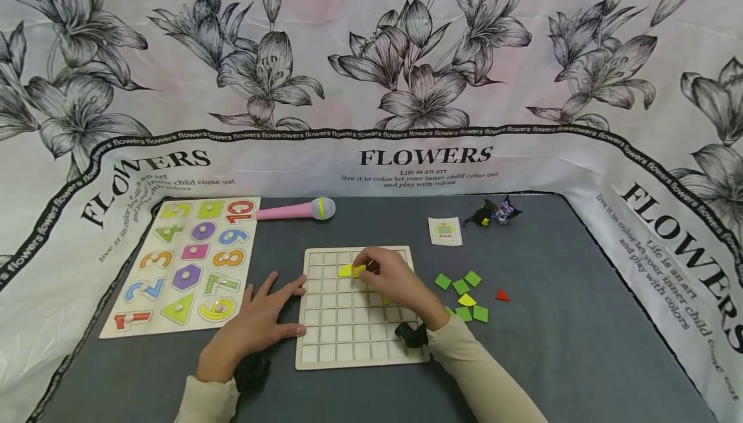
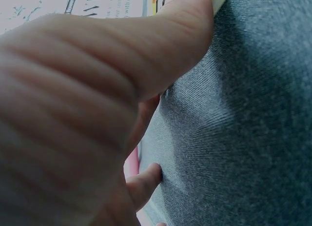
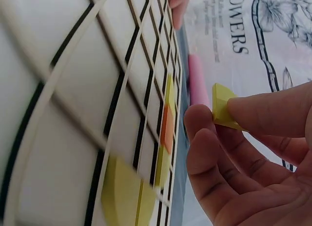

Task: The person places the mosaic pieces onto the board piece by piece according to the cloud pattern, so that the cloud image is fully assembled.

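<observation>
A pale wooden grid board (image 1: 325, 336) lies on the grey table. My left hand (image 1: 255, 321) rests beside it with fingers spread; a fingertip and the thumb touch its left edge. Over the upper part of the board, my right hand (image 1: 399, 283) pinches a small yellow tile (image 3: 222, 105) between thumb and fingers, raised off the grid. A yellow piece (image 1: 345, 271) sits in a cell by the fingertips. In the right wrist view, an orange piece (image 3: 167, 128) stands between yellow ones, and larger yellow pieces (image 3: 124, 194) are nearer. My right hand hides part of the board in the head view.
Green squares (image 1: 473, 278), a yellow piece (image 1: 466, 300) and a red triangle (image 1: 502, 295) lie right of the board. A pattern card (image 1: 445, 231) and small dark figures (image 1: 493, 213) are behind. A number puzzle (image 1: 148, 294) and a pink microphone (image 1: 293, 210) are at left.
</observation>
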A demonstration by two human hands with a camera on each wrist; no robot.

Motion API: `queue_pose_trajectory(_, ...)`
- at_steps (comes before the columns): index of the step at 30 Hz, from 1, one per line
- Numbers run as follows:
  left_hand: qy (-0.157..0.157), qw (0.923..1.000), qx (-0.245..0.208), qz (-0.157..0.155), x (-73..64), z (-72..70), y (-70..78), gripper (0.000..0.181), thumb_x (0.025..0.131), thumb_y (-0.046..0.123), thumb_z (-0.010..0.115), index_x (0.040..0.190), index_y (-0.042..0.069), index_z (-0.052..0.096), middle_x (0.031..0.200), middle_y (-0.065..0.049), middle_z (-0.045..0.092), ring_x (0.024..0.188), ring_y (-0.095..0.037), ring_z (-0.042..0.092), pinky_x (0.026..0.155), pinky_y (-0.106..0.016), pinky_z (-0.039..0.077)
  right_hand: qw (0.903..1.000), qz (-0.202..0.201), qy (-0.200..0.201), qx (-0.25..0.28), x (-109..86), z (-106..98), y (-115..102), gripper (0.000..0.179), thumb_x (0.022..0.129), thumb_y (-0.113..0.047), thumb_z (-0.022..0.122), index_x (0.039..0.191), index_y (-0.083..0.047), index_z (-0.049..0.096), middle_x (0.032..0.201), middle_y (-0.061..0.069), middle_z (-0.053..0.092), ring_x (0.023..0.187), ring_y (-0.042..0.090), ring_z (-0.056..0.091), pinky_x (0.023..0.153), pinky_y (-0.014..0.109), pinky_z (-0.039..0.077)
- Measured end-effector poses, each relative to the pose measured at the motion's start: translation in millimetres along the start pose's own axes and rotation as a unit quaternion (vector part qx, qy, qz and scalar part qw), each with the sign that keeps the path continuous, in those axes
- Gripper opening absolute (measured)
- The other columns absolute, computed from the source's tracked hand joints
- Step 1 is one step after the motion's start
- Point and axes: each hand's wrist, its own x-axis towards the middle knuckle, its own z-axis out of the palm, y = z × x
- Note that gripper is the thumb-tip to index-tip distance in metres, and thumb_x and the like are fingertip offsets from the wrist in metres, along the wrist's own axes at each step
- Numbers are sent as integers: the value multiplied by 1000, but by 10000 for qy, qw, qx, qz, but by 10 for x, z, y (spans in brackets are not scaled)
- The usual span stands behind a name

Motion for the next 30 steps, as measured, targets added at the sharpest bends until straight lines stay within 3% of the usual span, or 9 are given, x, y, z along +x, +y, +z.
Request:
queue_pose_trajectory(13, 51, 9999, 14, 108, -13, -8, 22, 91, 88, 41, 89, 163, 12, 46, 152, -8, 60, 156, -57, 19, 116, -83, 3, 9980, -221, -311, -506, 234, 305, -152, 13, 94, 6, 69, 101, -4, 74, 92, 3, 72, 78, 11, 59, 72, 27, 52)
queue_pose_trajectory(20, 103, 9997, 95, 207, 31, -29, 10, 90, 90, 40, 87, 164, 10, 44, 152, -8, 61, 156, -56, 19, 116, -84, 5, 9953, -141, -268, -916, 343, 397, -167, 15, 92, 6, 72, 94, -9, 75, 84, -1, 69, 79, 13, 56, 73, 30, 48)
queue_pose_trajectory(30, 85, 9999, 58, 101, -7, -36, 9, 90, 90, 39, 88, 163, 10, 45, 152, -9, 60, 156, -56, 19, 116, -83, 4, 9918, -180, -534, -1146, 384, 480, -178, 15, 92, 6, 72, 93, -8, 76, 83, -1, 69, 80, 15, 55, 74, 31, 47)
